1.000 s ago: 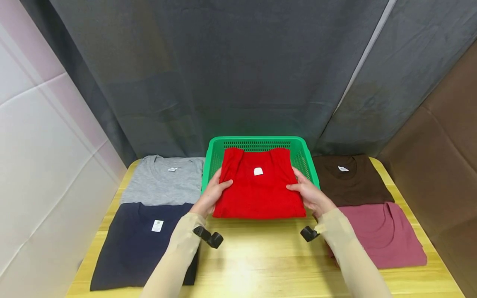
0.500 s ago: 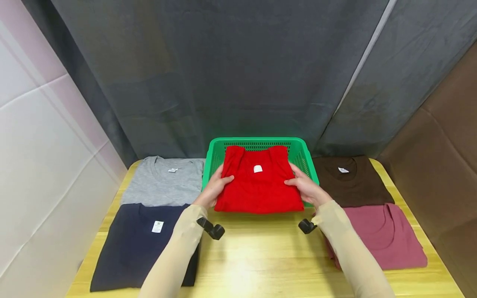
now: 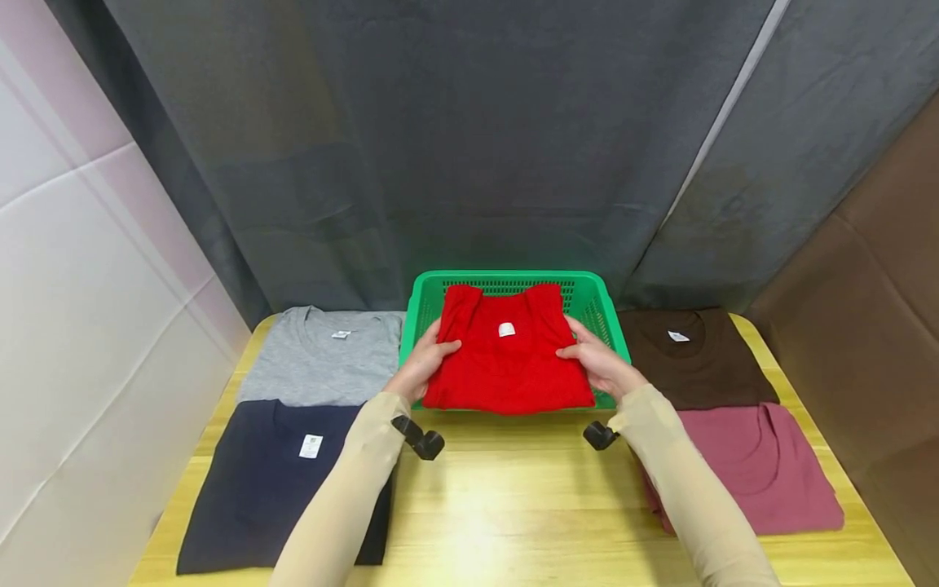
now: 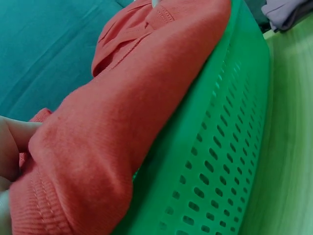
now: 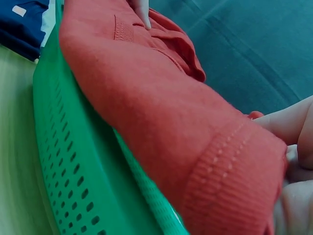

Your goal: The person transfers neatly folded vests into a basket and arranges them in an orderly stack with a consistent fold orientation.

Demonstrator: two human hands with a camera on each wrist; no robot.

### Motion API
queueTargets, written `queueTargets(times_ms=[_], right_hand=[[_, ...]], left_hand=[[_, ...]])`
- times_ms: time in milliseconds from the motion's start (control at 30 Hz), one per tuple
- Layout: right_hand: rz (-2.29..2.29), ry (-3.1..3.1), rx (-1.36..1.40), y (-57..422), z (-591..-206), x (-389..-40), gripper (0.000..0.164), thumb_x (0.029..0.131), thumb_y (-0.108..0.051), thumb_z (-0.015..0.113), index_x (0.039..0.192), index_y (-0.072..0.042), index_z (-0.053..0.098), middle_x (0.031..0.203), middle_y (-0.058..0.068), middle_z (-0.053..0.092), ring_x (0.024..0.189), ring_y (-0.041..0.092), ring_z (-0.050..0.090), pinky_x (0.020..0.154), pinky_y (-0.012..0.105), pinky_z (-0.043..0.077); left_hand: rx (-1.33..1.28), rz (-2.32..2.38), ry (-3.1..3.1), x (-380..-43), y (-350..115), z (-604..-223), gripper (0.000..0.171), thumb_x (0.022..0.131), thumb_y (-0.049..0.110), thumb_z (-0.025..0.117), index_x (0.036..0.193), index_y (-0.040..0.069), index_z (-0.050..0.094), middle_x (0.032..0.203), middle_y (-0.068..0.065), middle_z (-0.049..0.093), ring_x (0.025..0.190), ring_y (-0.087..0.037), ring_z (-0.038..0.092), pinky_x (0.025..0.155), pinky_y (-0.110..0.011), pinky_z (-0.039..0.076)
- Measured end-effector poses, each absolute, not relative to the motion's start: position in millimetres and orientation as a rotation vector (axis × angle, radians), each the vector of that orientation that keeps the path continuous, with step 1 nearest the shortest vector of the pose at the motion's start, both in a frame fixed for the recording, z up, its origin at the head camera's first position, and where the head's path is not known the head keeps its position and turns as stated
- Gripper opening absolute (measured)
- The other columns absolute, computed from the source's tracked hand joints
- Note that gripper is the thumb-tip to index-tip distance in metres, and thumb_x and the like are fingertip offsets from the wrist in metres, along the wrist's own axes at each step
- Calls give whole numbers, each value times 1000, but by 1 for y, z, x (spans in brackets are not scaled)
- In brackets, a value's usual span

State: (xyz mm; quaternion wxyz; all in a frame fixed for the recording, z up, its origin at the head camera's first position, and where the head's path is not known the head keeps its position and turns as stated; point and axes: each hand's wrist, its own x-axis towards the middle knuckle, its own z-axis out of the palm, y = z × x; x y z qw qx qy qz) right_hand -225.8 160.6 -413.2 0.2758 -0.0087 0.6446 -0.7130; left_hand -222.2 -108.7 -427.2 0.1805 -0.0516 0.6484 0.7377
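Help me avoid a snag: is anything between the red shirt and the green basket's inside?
Possibly the near rim of the green basket: the front edge of the red shirt lies near it; contact is unclear. Nothing else visible intervenes.

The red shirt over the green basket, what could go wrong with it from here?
The red shirt might snag on the green basket, since its front edge covers part of the near rim. The left hand and right hand grip it at its two sides, so the middle could sag and loosen the fold.
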Motion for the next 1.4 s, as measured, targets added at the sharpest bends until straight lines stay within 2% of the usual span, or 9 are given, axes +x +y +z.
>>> queueTargets(times_ms=[300,500,800,1033,1400], right_hand=[[-1890,1755,6,161,-414,-235,69,90,3,37,146,-25,9,136,12,34,94,12,54,78,30,49],[-1886,1737,4,161,-412,-244,67,90,3,36,146,-24,11,133,12,36,94,14,55,77,33,50],[-1871,1726,-5,159,-410,-253,68,90,4,35,146,-23,8,140,17,29,97,16,53,78,33,50],[-1879,1699,16,156,-414,-259,69,89,5,35,146,-22,9,135,14,33,97,16,52,76,33,50],[-1859,1705,33,157,-413,-266,67,89,5,35,146,-22,10,131,11,36,95,16,53,75,32,50]], left_hand=[[-163,2116,1816,-231,-105,-425,55,93,6,41,142,21,23,127,-14,44,90,-17,55,73,-31,50],[-143,2070,1856,-238,-103,-423,54,94,8,41,143,22,23,126,-13,44,90,-18,55,73,-32,50],[-153,2066,1839,-245,-103,-422,54,94,7,41,143,21,22,125,-15,45,85,-16,57,70,-32,51],[-186,2050,1801,-251,-103,-423,51,94,7,41,141,19,24,117,-13,49,74,-13,60,64,-33,53],[-179,2020,1810,-255,-103,-422,49,95,8,39,141,18,24,121,-15,48,77,-14,60,68,-35,53]])
